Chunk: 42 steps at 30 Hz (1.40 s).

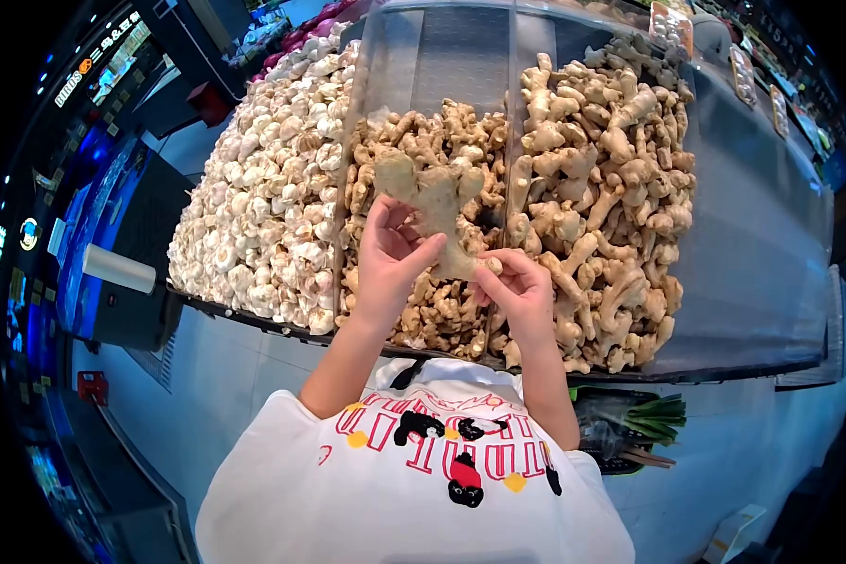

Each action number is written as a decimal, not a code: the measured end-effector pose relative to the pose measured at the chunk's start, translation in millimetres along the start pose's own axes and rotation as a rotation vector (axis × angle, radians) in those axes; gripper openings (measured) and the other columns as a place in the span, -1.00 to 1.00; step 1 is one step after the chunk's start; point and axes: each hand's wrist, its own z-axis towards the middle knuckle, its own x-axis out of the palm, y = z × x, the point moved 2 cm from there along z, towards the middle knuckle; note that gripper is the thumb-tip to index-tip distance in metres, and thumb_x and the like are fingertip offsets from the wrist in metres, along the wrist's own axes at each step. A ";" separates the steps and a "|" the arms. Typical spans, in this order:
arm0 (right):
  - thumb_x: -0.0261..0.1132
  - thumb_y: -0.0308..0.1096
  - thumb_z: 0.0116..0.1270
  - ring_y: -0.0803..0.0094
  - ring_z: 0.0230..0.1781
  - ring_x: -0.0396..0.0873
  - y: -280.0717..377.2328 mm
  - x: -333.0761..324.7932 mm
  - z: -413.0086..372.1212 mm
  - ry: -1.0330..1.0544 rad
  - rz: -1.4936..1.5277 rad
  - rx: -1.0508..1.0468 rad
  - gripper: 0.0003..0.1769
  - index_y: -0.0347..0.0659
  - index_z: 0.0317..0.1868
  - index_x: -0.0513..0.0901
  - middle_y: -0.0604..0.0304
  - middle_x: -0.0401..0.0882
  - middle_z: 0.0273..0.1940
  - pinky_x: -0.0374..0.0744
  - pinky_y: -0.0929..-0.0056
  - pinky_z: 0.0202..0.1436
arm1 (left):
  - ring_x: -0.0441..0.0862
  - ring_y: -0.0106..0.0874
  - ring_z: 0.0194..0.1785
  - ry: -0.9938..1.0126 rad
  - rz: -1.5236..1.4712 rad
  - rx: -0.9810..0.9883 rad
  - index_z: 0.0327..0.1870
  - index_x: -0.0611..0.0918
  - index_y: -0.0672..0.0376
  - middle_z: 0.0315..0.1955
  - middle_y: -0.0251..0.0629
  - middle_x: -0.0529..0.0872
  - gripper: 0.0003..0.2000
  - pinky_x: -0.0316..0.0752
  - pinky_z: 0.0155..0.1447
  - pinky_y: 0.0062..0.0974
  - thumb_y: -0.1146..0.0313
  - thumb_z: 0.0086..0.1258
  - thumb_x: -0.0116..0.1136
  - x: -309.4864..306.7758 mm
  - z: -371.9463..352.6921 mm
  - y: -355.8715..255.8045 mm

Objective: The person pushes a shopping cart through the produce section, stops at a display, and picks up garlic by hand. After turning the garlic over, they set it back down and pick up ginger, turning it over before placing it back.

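A large, knobbly ginger root (436, 199) is held up in both hands above the middle section of the stand. My left hand (392, 246) grips its left side, thumb across the front and fingers partly hidden behind it. At its lower right end, my right hand (517, 287) pinches a small knob between thumb and fingers. Beneath and behind lies a heap of smaller ginger pieces (421, 315). To the right is a pile of bigger ginger roots (597, 202), and on the left a big mound of garlic bulbs (271, 193).
Clear dividers (515, 179) separate the heaps. A roll of plastic bags (119, 269) sticks out at the left of the stand. Green leafy vegetables (656, 418) lie in a dark crate below the front edge at right. Packaged goods (670, 28) stand at the back right.
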 end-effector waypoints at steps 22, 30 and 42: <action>0.41 -0.57 0.20 0.60 -0.15 0.62 -7.9 -2.3 -0.1 -0.018 -0.091 -0.173 -0.65 -0.35 0.02 0.61 0.21 0.65 -0.11 0.54 0.65 -0.13 | 0.58 -0.18 0.15 0.430 -0.110 0.303 0.02 0.43 0.19 0.00 0.03 0.60 -0.62 0.51 0.22 -0.20 0.53 0.25 0.33 -3.4 -2.3 4.6; 0.35 -0.60 0.27 0.52 -0.02 0.62 -13.7 -5.4 4.4 -0.005 0.016 -0.215 -0.66 -0.34 0.07 0.59 0.19 0.63 -0.02 0.58 0.55 0.08 | 0.59 -0.14 0.13 0.610 0.004 0.420 -0.05 0.56 0.18 0.00 -0.01 0.65 -0.66 0.42 0.26 -0.11 0.38 0.20 0.40 4.2 -4.0 3.9; 0.35 -0.57 0.28 0.60 -0.14 0.60 -13.5 -1.0 5.8 -0.050 -0.017 -0.198 -0.66 -0.34 0.08 0.59 0.23 0.62 -0.10 0.57 0.61 -0.04 | 0.61 -0.13 0.12 0.587 0.056 0.404 -0.09 0.57 0.17 0.00 -0.04 0.67 -0.68 0.44 0.23 -0.11 0.34 0.19 0.43 6.1 -4.4 2.0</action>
